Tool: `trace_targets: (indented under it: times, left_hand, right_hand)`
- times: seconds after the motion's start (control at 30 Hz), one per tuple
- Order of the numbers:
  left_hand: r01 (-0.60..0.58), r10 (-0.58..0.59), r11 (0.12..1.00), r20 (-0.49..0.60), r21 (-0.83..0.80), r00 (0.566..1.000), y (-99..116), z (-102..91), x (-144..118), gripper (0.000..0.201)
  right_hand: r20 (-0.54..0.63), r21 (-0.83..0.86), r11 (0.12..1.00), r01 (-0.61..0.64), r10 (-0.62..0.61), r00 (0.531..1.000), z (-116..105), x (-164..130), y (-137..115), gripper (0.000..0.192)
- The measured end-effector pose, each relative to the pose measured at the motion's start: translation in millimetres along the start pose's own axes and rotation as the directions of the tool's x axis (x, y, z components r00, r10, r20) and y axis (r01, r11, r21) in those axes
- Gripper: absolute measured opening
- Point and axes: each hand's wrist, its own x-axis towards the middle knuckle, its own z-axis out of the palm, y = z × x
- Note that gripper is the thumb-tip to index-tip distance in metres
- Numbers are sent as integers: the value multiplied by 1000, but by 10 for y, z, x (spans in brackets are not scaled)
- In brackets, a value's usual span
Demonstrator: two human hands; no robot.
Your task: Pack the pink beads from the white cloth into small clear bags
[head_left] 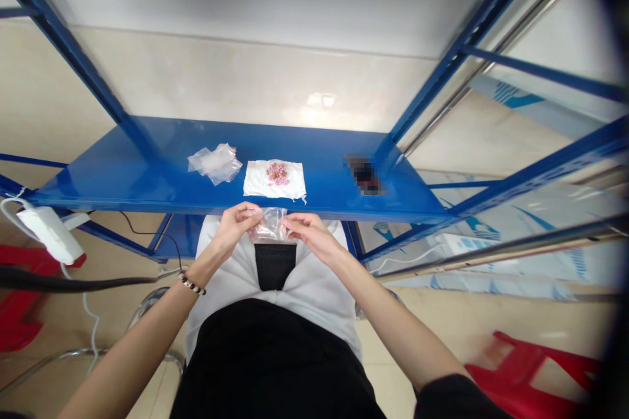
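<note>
Between my two hands, just off the front edge of the blue shelf, is a small clear plastic bag [273, 224]. My left hand [240, 222] pinches its left side, and my right hand [309, 230] pinches the right side. Whether anything lies inside the bag I cannot make out. Beyond it, a white cloth pouch [255, 182] lies flat on the shelf, with a small heap of pink and brownish beads or buds [278, 173] on top. To the left sits a loose pile of clear plastic bags [216, 163].
The blue metal shelf [314, 144] has uprights at both sides. A pixelated dark object [364, 174] lies at its right. A white power strip [52, 234] hangs at the left with cables. Red stools [521, 366] stand on the floor.
</note>
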Motion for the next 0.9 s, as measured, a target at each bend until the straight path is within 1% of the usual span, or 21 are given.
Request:
trace_targets:
  times: [0.1,0.13,0.2,0.3,0.37,0.43,0.5,0.53,0.57,0.6,0.67,0.77,0.83,0.9]
  left_hand:
    - [-16,16,999,-3,37,1000,19,6,-11,35]
    - [-45,47,996,-20,70,999,34,12,-20,33]
    - [-148,163,974,-74,174,984,71,33,-53,28]
    - [-286,353,895,-153,343,923,125,77,-131,22]
    - [-333,436,835,-158,438,886,156,100,-183,21]
    - [-388,527,744,-120,544,842,184,115,-220,21]
    - [-455,606,624,-27,635,795,207,127,-244,18]
    - [-489,628,575,29,656,778,212,137,-253,15]
    - [-518,631,548,82,657,771,213,149,-260,12]
    - [-539,615,549,128,639,778,209,166,-265,9]
    - [-540,544,612,188,578,818,192,205,-274,14]
    - [-454,403,729,216,512,889,164,255,-277,22]
    - [-396,328,778,222,488,918,155,263,-271,23]
    - [-349,273,817,227,459,935,149,255,-255,24]
  right_hand:
    - [13,-8,1000,-9,10,1000,-2,-7,8,27]
    - [18,-9,1000,-9,10,1000,-2,-5,7,27]
    - [28,-4,1000,1,-1,1000,-2,2,2,25]
    - [43,18,1000,25,-26,999,2,6,-12,23]
    - [50,42,999,28,-30,998,8,-1,-18,22]
    - [53,62,998,18,-22,998,15,-12,-17,22]
    - [51,71,997,15,-19,998,23,-18,-13,23]
    - [51,69,997,18,-21,998,26,-17,-11,22]
    - [49,65,998,23,-26,998,30,-14,-9,22]
    - [49,58,998,30,-33,998,33,-9,-8,22]
    - [51,34,999,43,-44,998,38,3,-7,23]
    - [48,-9,999,53,-53,997,47,9,-6,26]
    - [43,-38,998,58,-57,997,54,1,-2,27]
    - [51,-68,996,65,-62,997,62,-7,6,27]
